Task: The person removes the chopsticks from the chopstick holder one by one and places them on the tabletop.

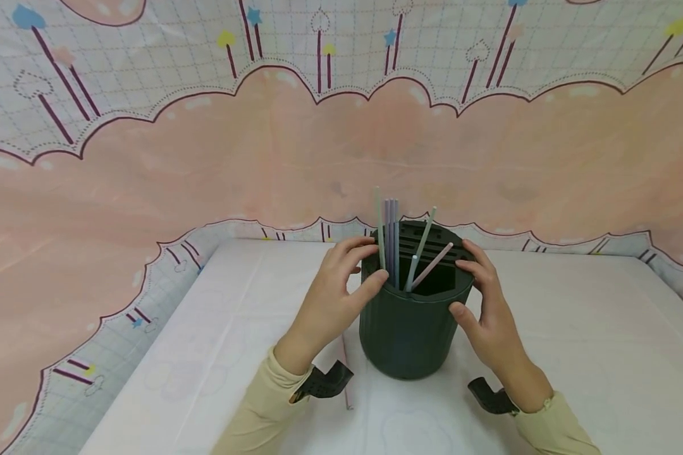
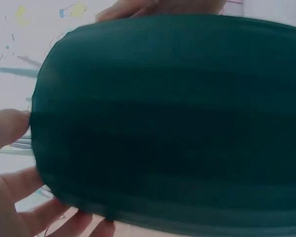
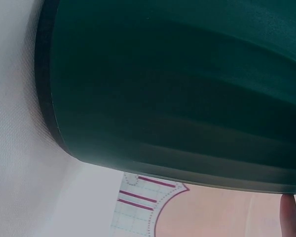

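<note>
A dark green bucket-shaped holder [image 1: 412, 335] stands upright on the table, with a slotted section [image 1: 418, 235] at the back of its top. Several thin pastel sticks lean in its front opening, among them a pink stick [image 1: 432, 266] and a light green stick [image 1: 380, 227]. My left hand [image 1: 332, 297] grips the left side at the rim, thumb at the front edge and fingers farther back. On the opposite side, my right hand [image 1: 489, 316] holds the rim with its fingers, its thumb against the front wall. The holder's green wall [image 2: 163, 118] fills most of both wrist views.
A thin pinkish stick [image 1: 345, 373] lies on the white tabletop [image 1: 233, 328], left of the holder and partly behind my left wrist. Behind the table hangs a patterned pink and white cloth [image 1: 205, 151]. Black wrist mounts [image 1: 326, 380] sit over both sleeves.
</note>
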`<action>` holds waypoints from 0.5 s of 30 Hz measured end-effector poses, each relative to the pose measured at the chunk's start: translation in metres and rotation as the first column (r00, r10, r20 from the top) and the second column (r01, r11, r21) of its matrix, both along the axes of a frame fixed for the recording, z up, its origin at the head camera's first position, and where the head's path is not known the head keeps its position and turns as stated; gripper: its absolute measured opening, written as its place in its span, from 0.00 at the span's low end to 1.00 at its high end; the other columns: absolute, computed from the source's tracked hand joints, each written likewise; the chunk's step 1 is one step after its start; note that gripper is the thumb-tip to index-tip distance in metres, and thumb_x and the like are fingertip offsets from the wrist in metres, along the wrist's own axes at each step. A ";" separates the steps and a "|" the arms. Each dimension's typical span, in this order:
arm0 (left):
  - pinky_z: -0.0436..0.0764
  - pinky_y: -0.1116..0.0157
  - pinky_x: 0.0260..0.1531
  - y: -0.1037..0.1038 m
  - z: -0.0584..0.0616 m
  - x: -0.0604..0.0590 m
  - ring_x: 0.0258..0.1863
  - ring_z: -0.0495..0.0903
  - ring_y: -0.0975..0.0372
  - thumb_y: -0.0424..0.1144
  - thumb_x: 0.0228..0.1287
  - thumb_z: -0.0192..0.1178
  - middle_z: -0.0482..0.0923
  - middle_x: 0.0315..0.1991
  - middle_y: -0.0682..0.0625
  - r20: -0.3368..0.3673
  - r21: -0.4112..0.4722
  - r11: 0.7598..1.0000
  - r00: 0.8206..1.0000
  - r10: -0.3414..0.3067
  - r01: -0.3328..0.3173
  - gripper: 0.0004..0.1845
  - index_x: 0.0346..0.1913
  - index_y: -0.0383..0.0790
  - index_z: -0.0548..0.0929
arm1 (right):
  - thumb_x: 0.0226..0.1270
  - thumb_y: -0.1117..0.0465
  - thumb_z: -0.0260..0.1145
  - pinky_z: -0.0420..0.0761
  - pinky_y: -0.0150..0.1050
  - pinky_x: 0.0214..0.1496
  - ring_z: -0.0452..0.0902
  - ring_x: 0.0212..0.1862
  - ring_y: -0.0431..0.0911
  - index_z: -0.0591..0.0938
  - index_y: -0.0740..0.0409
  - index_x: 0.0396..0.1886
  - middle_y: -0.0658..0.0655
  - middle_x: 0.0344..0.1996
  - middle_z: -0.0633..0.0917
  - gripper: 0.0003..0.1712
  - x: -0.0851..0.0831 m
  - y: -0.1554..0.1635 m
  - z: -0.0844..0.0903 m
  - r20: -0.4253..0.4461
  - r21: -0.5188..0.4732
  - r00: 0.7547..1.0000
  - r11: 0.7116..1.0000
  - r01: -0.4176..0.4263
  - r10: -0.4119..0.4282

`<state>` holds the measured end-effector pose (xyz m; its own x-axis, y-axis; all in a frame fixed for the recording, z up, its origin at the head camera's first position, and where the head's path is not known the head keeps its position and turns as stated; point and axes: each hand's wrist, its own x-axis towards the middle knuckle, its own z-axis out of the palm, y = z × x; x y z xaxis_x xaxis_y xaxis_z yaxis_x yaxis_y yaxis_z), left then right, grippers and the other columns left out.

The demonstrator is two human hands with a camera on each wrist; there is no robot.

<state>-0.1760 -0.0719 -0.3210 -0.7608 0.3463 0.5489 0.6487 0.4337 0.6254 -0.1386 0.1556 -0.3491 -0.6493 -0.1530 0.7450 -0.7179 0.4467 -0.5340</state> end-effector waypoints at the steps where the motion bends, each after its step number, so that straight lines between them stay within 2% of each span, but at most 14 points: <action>1: 0.67 0.63 0.53 0.002 -0.001 0.001 0.60 0.57 0.66 0.55 0.63 0.49 0.60 0.61 0.55 -0.008 -0.011 1.000 1.000 0.004 -0.004 0.24 0.57 0.45 0.72 | 0.64 0.43 0.53 0.58 0.30 0.60 0.52 0.65 0.55 0.61 0.70 0.57 0.64 0.65 0.55 0.36 0.000 0.000 0.000 0.002 0.000 1.000 1.000 0.001 -0.001; 5: 0.61 0.58 0.57 0.008 -0.002 0.005 0.62 0.54 0.65 0.54 0.64 0.48 0.59 0.62 0.55 -0.021 -0.023 1.000 1.000 0.020 -0.020 0.22 0.55 0.46 0.73 | 0.64 0.43 0.53 0.59 0.33 0.60 0.52 0.65 0.55 0.61 0.70 0.57 0.63 0.65 0.55 0.36 0.001 0.000 0.000 0.004 0.000 1.000 1.000 0.005 -0.005; 8: 0.62 0.57 0.57 0.012 -0.001 0.008 0.62 0.53 0.64 0.52 0.65 0.48 0.59 0.62 0.54 -0.027 -0.013 1.000 0.999 0.028 -0.028 0.20 0.53 0.45 0.74 | 0.63 0.43 0.53 0.61 0.48 0.60 0.51 0.65 0.55 0.61 0.70 0.57 0.63 0.66 0.55 0.36 0.001 0.000 0.000 0.013 -0.002 1.000 1.000 0.005 -0.005; 11: 0.60 0.56 0.57 0.014 0.000 0.012 0.62 0.51 0.64 0.51 0.65 0.47 0.61 0.61 0.54 -0.036 -0.012 1.000 0.999 0.028 -0.029 0.18 0.52 0.45 0.75 | 0.63 0.43 0.53 0.60 0.63 0.54 0.50 0.65 0.55 0.61 0.69 0.57 0.63 0.66 0.55 0.36 0.002 -0.001 0.001 0.022 -0.006 1.000 1.000 0.001 -0.001; 15: 0.56 0.55 0.60 0.017 0.001 0.017 0.64 0.48 0.62 0.50 0.66 0.47 0.63 0.59 0.55 -0.075 -0.031 0.999 0.997 0.023 -0.025 0.16 0.49 0.47 0.77 | 0.63 0.43 0.53 0.59 0.65 0.53 0.50 0.66 0.55 0.61 0.70 0.57 0.63 0.66 0.54 0.37 0.002 -0.001 0.001 0.026 -0.007 1.000 1.000 -0.004 0.005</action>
<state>-0.1595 -0.0546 -0.3202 -0.7265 0.3466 0.5933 0.6821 0.4686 0.5614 -0.1366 0.1548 -0.3485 -0.6675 -0.1506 0.7292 -0.7059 0.4397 -0.5553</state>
